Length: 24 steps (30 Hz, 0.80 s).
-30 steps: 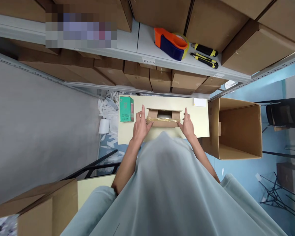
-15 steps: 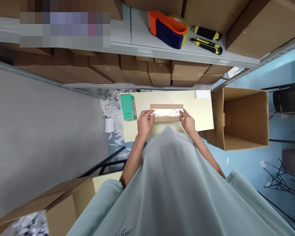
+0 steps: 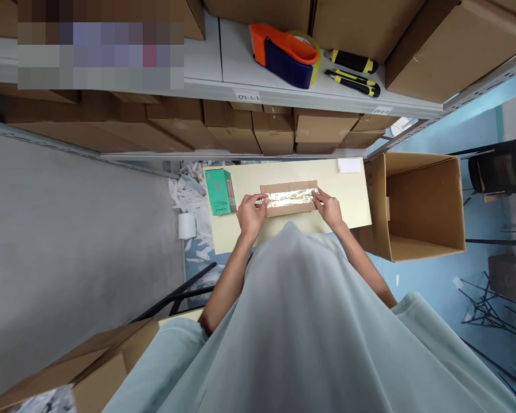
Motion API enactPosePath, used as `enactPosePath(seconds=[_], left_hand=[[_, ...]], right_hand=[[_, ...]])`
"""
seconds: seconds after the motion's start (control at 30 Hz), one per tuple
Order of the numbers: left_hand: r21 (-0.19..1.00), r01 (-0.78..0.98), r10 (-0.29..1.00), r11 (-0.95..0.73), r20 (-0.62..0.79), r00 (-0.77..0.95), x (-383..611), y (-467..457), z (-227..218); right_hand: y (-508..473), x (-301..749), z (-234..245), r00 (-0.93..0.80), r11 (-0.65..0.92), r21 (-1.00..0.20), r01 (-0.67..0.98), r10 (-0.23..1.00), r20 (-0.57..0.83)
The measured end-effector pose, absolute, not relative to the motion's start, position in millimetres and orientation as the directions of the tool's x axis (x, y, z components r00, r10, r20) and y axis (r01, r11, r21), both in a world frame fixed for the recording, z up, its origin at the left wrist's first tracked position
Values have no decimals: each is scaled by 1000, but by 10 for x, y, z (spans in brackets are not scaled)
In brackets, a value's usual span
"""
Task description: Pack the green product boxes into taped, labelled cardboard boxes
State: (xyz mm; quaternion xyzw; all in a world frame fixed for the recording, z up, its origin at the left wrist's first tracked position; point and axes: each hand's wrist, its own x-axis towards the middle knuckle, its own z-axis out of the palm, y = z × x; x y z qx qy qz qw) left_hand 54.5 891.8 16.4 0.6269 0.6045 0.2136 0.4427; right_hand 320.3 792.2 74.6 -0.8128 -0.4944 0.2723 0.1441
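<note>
A small, flat cardboard box (image 3: 282, 188) lies in front of me on a pale yellow tabletop (image 3: 245, 172). Along its top runs a shiny strip of packing tape (image 3: 289, 198), wrinkled and glaring in the light. At the strip's left end, my left hand (image 3: 251, 218) has thumb and fingertips pinched together. My right hand (image 3: 328, 209) pinches the right end in the same way. Both hands touch the box's short ends; the undersides of the fingers are hidden.
A green box (image 3: 218, 193) stands left on the table, a white card (image 3: 349, 166) at the back right. An open carton (image 3: 425, 206) is on the right. Above, a shelf holds a tape dispenser (image 3: 286, 57), box cutters (image 3: 355, 61) and cartons. A white roll (image 3: 187, 226) sits left among paper scraps.
The box now lies slightly tilted, its right end farther back, and the tape glares less. Both hands stay at its ends. The whole view has shifted a little.
</note>
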Motion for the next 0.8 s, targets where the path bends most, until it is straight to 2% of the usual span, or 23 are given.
enactPosePath(seconds=[0.27,0.6,0.8], left_hand=[[817,564,940,123,-279,199,437,8693,150],[813,571,956,115,-246,158,643,9100,165],[811,569,948,135,-272,163,579,8997,169]], right_hand=[[7654,3120,782,373,-488,-521,700,872,-316],[8155,3293,802,380,-475,-523,707,880,-286],[8024,3281,805,346,-456,-543,705,890,-297]])
